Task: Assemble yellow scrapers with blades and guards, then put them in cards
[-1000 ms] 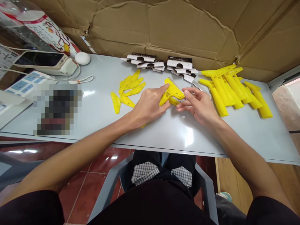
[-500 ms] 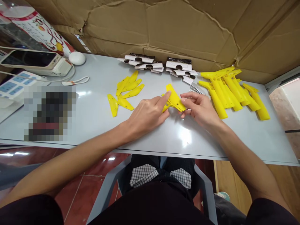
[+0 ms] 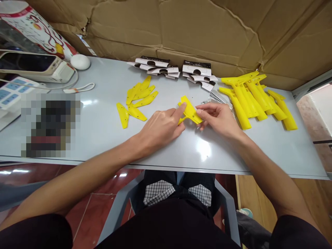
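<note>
A yellow plastic piece (image 3: 190,110) with small holes is held between both hands above the grey-white table. My left hand (image 3: 164,126) grips its left side, index finger pressed on top. The thumb and fingers of my right hand (image 3: 218,117) pinch its right end. Several flat yellow plates (image 3: 145,98) lie left of the hands. On the right, several yellow handle-shaped parts (image 3: 255,98) lie in a row. Thin metal pieces (image 3: 218,97) and small hardware (image 3: 206,102) are just behind my right hand.
Black-and-white cardboard sleeves (image 3: 197,71) lie along the back by a cardboard wall (image 3: 186,27). At left are a phone (image 3: 28,64), a power strip (image 3: 15,93), a white cable, a white rounded object (image 3: 80,62) and a blurred-out item (image 3: 52,126).
The view has shifted slightly. Both hands still hold the yellow piece, and my right fingers have moved a little along its right end.
</note>
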`<state>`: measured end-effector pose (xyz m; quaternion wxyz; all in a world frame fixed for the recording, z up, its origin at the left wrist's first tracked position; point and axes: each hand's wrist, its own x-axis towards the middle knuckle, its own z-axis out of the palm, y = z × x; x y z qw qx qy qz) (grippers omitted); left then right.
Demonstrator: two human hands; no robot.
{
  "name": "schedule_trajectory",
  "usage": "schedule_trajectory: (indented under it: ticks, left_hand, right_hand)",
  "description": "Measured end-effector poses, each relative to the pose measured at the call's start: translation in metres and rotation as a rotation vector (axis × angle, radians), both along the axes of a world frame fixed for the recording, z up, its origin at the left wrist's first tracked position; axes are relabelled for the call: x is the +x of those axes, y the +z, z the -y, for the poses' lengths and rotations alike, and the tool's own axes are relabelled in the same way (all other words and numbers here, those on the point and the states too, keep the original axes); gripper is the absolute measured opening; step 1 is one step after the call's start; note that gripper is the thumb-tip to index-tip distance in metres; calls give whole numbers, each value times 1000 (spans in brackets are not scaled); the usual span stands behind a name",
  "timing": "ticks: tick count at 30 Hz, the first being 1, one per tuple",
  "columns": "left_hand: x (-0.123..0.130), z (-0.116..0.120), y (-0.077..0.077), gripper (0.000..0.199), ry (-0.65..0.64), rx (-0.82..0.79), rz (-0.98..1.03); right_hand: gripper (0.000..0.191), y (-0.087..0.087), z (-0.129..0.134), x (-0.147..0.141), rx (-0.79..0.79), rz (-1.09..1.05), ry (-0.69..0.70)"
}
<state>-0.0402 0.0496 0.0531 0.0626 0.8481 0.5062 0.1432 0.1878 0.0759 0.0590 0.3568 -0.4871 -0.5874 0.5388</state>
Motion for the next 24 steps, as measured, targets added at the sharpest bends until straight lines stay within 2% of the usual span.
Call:
schedule_trajectory:
  ticks: [3,6,8,9,10,13,15,19,24]
  left_hand:
    - [-6,-6,6,57,65,-53,201]
    - [-12,-12,17,47,142,-245,463]
    - [-14,-14,22,26,151,-478,680]
    - [-14,-15,24,14,149,-594,786]
    - [-14,-16,25,7,148,-697,887]
    - [-10,-18,23,21,164,-888,1160]
    - [-7,-20,19,19,174,-963,1286]
    - [-4,-21,15,15,182,-1031,1380]
    - [-6,-23,17,18,125,-1091,1377]
  right_hand:
    - [48,1,-7,9,168,55,-97]
    - [32,2,-17,27,514,283,-232]
    - [16,3,-23,39,689,455,-183]
    - [12,4,-25,44,728,526,-112]
    - [11,5,-26,48,743,593,-21]
    - [16,8,-24,50,717,746,231]
    - [18,9,-21,47,687,798,315]
    - [18,7,-14,37,633,879,358]
    - [22,5,-10,33,609,906,344]
